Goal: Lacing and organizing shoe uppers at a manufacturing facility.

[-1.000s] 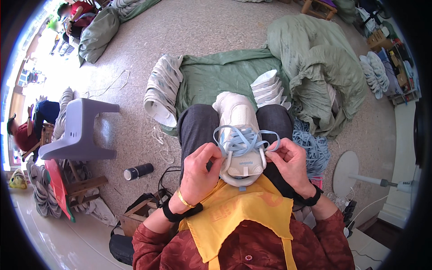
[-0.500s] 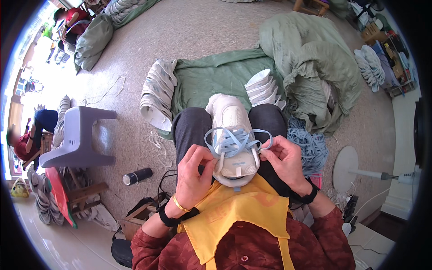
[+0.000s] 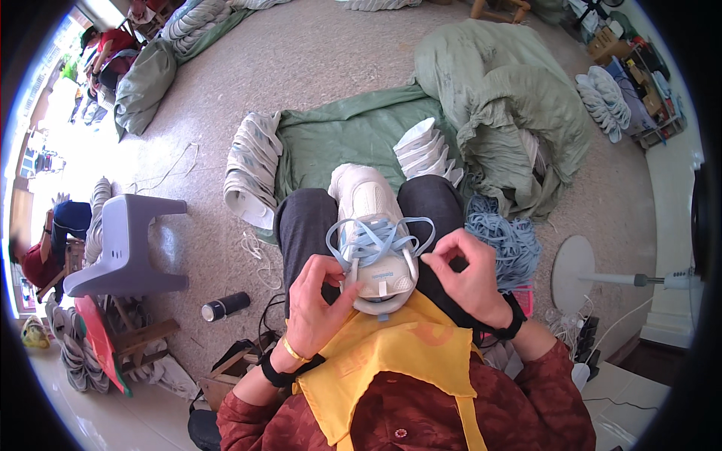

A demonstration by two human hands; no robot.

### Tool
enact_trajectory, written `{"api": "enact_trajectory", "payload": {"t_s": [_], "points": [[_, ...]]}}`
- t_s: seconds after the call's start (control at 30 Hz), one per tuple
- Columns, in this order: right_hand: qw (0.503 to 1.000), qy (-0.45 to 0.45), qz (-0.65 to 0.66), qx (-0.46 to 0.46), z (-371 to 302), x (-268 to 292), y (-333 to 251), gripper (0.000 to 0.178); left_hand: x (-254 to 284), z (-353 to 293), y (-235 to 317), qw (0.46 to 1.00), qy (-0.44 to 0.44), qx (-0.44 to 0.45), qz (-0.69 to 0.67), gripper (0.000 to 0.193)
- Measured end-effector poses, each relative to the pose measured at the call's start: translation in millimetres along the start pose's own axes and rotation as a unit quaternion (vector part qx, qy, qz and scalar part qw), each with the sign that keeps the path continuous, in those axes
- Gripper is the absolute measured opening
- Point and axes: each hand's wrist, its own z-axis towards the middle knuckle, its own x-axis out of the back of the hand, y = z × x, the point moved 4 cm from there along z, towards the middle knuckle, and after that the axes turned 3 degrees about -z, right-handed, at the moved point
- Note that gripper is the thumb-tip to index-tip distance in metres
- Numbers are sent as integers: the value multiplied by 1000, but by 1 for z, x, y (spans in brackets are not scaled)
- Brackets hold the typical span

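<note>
A white lace-up sneaker (image 3: pixel 366 197) rests between my knees, its collar and heel toward me. Light blue laces (image 3: pixel 374 240) criss-cross its tongue, with a loop standing out on each side. My left hand (image 3: pixel 320 293) is beside the collar's left side; its thumb reaches toward the collar, apart from the curled fingers. On the other side, my right hand (image 3: pixel 468 276) hovers just off the shoe near the right loop. Its thumb and index finger curve toward each other, and no lace shows between them. A yellow apron (image 3: pixel 383 342) lies beneath the heel.
White shoes stand in a row (image 3: pixel 252 169) and a stack (image 3: pixel 429 150) on a green cloth (image 3: pixel 338 135). To the right are a bulky green sack (image 3: pixel 519 105), a blue lace pile (image 3: pixel 504 244) and a fan stand (image 3: pixel 575 274). A grey stool (image 3: pixel 124 248) and black cylinder (image 3: pixel 226 306) stand left.
My left thumb has moved away from its fingertips. The right fingertips have come off the right lace loop. The whole view has shifted slightly, with the shoe now a little further left.
</note>
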Motion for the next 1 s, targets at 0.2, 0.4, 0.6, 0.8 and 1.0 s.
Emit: {"api": "enact_trajectory", "payload": {"t_s": [0.2,0.4,0.6,0.8,1.0], "points": [[989,-2,-85,125,-1,-10,-27,25,-3,0,7,998,-20,-33,58,30],[991,-6,-86,102,-1,-13,-23,21,-6,-1,10,994,-23,-69,77,24],[973,-10,-169,156,-3,-18,-29,21,-8,-3,6,990,-18,-90,104,21],[890,-84,-378,240,-6,-26,-50,14,-9,-6,11,981,-6,-116,157,18],[899,-27,-326,293,0,-27,-50,12,-11,-8,5,983,13,-100,156,17]]}}
